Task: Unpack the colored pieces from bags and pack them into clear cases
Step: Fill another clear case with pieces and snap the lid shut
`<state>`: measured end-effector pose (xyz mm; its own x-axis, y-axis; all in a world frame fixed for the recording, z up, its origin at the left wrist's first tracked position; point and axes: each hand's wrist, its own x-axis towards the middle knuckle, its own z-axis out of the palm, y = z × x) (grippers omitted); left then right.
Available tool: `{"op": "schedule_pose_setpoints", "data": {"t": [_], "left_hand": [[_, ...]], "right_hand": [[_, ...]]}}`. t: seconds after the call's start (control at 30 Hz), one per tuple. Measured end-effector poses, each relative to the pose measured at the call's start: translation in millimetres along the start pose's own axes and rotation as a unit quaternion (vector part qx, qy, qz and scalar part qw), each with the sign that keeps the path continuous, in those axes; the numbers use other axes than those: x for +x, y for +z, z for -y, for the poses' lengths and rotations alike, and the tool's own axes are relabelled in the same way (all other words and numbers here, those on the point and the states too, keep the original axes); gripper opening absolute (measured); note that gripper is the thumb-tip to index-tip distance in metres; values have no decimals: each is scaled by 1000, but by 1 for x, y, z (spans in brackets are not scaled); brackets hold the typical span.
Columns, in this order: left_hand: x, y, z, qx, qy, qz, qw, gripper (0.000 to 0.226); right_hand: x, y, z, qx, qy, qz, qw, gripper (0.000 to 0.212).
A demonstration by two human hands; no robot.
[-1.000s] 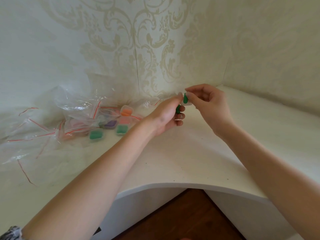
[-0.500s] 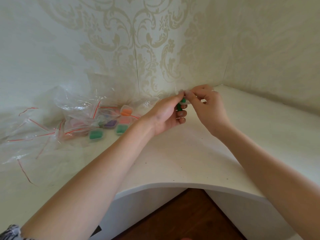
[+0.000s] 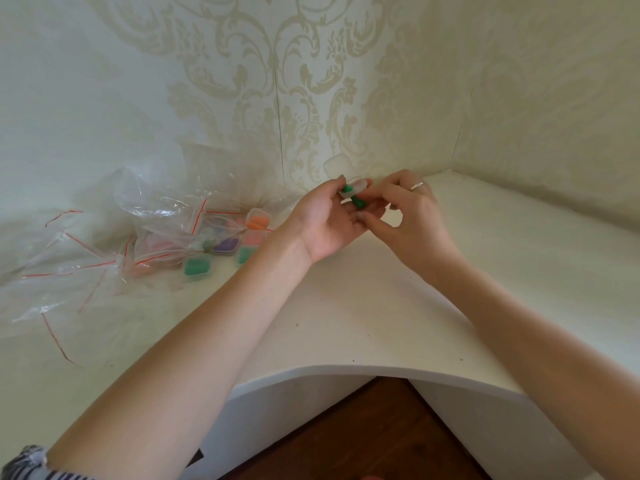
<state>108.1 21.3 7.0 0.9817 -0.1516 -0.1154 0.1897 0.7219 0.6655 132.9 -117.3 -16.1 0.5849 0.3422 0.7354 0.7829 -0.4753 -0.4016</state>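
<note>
Both hands meet above the white counter [image 3: 363, 306] | since earlier: left hand [image 3: 325, 220] turned palm-up, pinching clear case [image 3: 353, 189] | right hand [image 3: 408, 213] pinches green piece [image 3: 358, 204] (long axis pointing down-right), just below case.

Soft even daylight, faint shadows under the forearms, wide-angle bowing at edges, slightly soft focus throughout
</note>
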Motion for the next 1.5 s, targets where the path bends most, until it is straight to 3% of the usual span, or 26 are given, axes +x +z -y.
{"op": "schedule_pose_setpoints", "data": {"t": [0.2, 0.57, 0.8, 1.07, 1.27, 1.4, 1.5], "left_hand": [[4, -4, 1, 47, 1, -3, 999, 37], [2, -5, 0, 60, 9, -18, 998, 37], [4, -4, 2, 78, 11, -38, 996, 36], [5, -5, 5, 133, 19, -39, 990, 33], [4, -4, 5, 150, 17, -35, 988, 32], [6, -5, 5, 128, 12, -44, 991, 27], [4, -6, 4, 133, 2, -35, 990, 21]], "right_hand": [[1, 0, -3, -46, 6, -5, 999, 25], [4, -8, 1, 90, 133, -21, 987, 19], [3, -4, -2, 44, 139, -9, 989, 19], [2, -2, -1, 136, 220, -3, 966, 9], [4, -5, -5, 253, 289, -19, 923, 13], [10, -13, -7, 179, 219, -50, 958, 17], [10, -15, -2, 124, 129, 5, 984, 24]]}}
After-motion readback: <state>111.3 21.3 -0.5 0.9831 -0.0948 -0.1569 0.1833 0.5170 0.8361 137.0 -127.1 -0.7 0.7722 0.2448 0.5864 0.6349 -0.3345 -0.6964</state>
